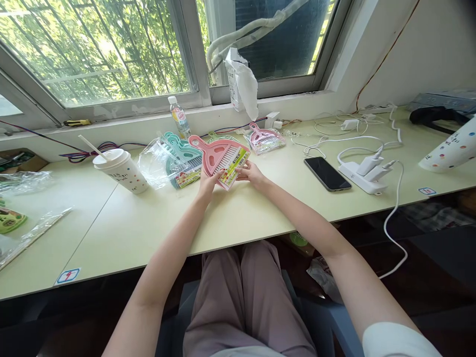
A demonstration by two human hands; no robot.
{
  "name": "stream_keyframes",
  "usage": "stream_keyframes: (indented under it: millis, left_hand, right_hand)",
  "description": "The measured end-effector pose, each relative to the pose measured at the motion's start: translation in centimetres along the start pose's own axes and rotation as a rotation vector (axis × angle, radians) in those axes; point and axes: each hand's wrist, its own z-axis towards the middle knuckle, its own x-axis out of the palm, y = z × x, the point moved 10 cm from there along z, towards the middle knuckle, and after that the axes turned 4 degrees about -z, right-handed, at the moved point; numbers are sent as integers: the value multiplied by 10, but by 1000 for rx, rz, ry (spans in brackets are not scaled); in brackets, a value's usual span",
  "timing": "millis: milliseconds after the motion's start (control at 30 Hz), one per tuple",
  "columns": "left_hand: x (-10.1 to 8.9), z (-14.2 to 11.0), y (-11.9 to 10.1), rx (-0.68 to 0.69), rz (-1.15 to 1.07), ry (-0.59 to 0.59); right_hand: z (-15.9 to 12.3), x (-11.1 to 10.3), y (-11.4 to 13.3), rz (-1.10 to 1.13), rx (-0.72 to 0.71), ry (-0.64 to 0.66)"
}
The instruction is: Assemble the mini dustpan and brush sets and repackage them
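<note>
A pink dustpan and brush set (pixel 219 157) with a yellow-green label is held just above the table between both hands. My left hand (pixel 208 182) grips its lower left edge, with the thumb across the front. At the label's right side, my right hand (pixel 251 173) pinches the edge with its fingers. Close behind on the left lie teal dustpan and brush sets (pixel 184 161), partly covered by the pink one. A green set (pixel 223 137) shows only its upper part behind it. Farther back right lies another pink set (pixel 266 139) in clear wrapping.
A lidded paper cup with a straw (pixel 121 169) leans at left, beside clear plastic wrapping (pixel 152 161). A bottle (pixel 179 117) stands near the window. To the right are a phone (pixel 327 173), a power strip (pixel 362 177) with chargers, and loose white cables (pixel 396 208) hanging over the table edge.
</note>
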Motion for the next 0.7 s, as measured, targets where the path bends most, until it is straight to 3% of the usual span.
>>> stream_keyframes:
  millis: [233,300,400,533,600,700]
  left_hand:
    - [7,-2,-6,37,69,43]
    - [3,-4,-13,54,141,8]
    - [-22,-7,-38,162,345,-187]
    - [-65,-13,-84,349,862,-536]
    - [-81,-8,-88,323,1027,-584]
    - [-99,3,-73,184,1141,-563]
  right_hand:
    - [1,-4,8,15,-22,-37]
    - [-1,-6,12,26,-27,-45]
    - [-4,-10,18,15,-35,-58]
    - [-5,-17,23,8,-41,-78]
    - [-4,-18,22,-2,-42,-78]
    - [-2,-17,18,-25,-36,-65]
